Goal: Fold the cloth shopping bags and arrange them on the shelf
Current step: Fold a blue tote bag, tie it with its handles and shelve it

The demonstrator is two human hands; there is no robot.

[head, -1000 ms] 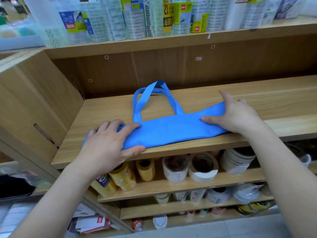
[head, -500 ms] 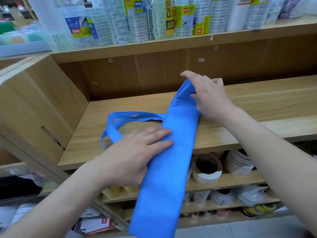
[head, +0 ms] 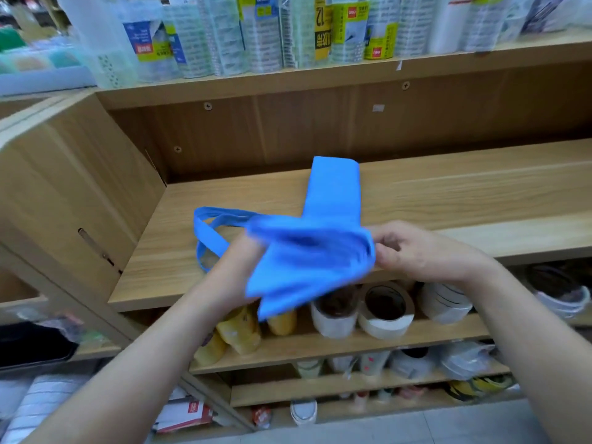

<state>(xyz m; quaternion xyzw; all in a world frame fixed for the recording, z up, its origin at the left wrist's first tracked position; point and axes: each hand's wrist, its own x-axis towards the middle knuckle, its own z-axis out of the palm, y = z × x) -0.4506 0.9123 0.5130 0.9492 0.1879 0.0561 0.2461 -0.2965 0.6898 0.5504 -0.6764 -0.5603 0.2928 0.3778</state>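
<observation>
Right hand (head: 426, 254): fingers curled, thumb and fingertips pinching the right edge of the blue cloth bag (head: 333, 193), just above the near lip of the shelf (head: 464, 193).

Left hand (head: 238, 267): fingers buried under the lifted cloth and blurred. Its grip cannot be told; the cloth drapes over it.

Bag: folded into a long strip. The far end lies flat on the shelf board, pointing at the back panel. The near end is raised and turned across between both hands, overhanging the shelf edge. Handles (head: 205, 233) loop out to the left, resting on the board.

Upper shelf, far: a row of clear-wrapped packs (head: 262, 33) standing side by side. One yellow label (head: 322, 17) shows a large "12", turned upside down. Other labels are blue-white or yellow-green, with print too small to read.

Lower shelf, near: white tape roll (head: 386, 310) on its side with the core facing out. Yellow rolls (head: 243, 331) to its left.
</observation>
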